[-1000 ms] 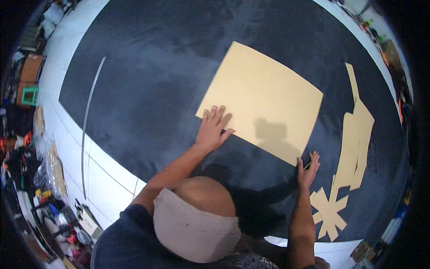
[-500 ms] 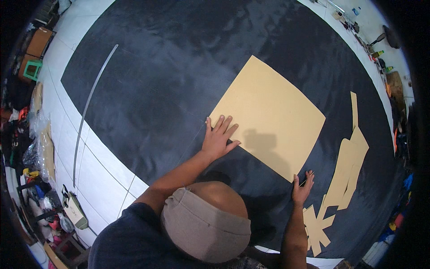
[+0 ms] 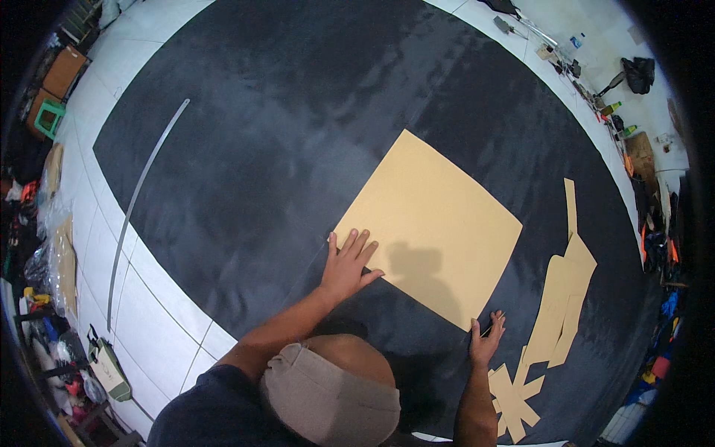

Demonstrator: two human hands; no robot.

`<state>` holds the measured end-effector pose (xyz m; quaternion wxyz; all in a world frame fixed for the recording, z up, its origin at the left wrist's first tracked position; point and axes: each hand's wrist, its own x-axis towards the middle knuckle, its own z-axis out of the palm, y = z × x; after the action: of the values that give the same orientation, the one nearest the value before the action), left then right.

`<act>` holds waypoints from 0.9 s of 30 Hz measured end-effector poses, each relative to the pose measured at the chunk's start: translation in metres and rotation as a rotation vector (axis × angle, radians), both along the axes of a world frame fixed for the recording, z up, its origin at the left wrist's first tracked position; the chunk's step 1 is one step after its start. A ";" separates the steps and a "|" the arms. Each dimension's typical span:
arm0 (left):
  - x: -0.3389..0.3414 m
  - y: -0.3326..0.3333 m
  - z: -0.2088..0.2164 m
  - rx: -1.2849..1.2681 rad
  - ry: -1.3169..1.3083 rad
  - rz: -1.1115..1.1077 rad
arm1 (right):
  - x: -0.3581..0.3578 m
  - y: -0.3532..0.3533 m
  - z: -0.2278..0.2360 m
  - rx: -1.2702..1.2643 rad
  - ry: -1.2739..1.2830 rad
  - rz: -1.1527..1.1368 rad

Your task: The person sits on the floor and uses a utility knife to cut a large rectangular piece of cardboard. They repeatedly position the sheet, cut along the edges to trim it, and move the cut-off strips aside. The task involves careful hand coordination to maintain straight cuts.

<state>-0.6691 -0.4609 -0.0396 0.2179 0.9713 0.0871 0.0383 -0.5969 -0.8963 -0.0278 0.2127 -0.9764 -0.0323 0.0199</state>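
Observation:
A large four-sided tan card sheet (image 3: 439, 216) lies flat on a wide black sheet of material (image 3: 261, 149). My left hand (image 3: 347, 264) is spread at the sheet's left corner, fingertips on the card and thumb along its near edge. At the near corner, my right hand (image 3: 486, 341) touches the card with its thumb. A thin pencil-like stick (image 3: 491, 325) is held between its fingers; its exact kind is too small to make out. Right of that hand lie cut tan card pieces (image 3: 560, 305), with a pile of narrow strips (image 3: 514, 402) nearer to me.
A long metal ruler (image 3: 149, 167) lies across the black material's left edge and the white tiles (image 3: 160, 305). Along the left side are a green stool (image 3: 50, 118), a bag (image 3: 109, 365) and plastic-wrapped goods (image 3: 63, 261). Bottles (image 3: 611, 109) and tools line the right wall.
The view has shifted, so the card, the pieces and both hands appear lower and slightly left. Both hands stay at the same corners of the card.

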 end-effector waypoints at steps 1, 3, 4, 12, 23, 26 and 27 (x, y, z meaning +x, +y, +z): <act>-0.001 -0.001 0.001 -0.005 0.014 -0.008 | -0.003 0.000 0.001 -0.003 -0.004 -0.004; 0.005 0.007 0.002 0.049 0.002 0.010 | -0.002 0.002 -0.002 0.017 -0.046 0.030; 0.007 0.002 0.001 0.050 0.002 -0.007 | 0.001 -0.004 -0.005 0.010 -0.077 0.052; 0.007 -0.005 0.000 0.111 0.123 0.021 | 0.012 -0.002 0.001 0.035 -0.010 -0.024; 0.007 -0.002 -0.011 0.084 0.027 -0.014 | 0.004 -0.002 0.000 0.037 -0.040 -0.052; 0.007 0.000 -0.008 0.081 0.049 -0.018 | 0.004 -0.002 -0.002 0.034 -0.046 -0.050; 0.007 0.000 -0.007 0.082 0.061 -0.017 | 0.005 -0.002 -0.002 0.034 -0.044 -0.049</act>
<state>-0.6620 -0.4610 -0.0465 0.1755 0.9809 0.0837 0.0102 -0.5924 -0.8979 -0.0302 0.2290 -0.9733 -0.0135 -0.0073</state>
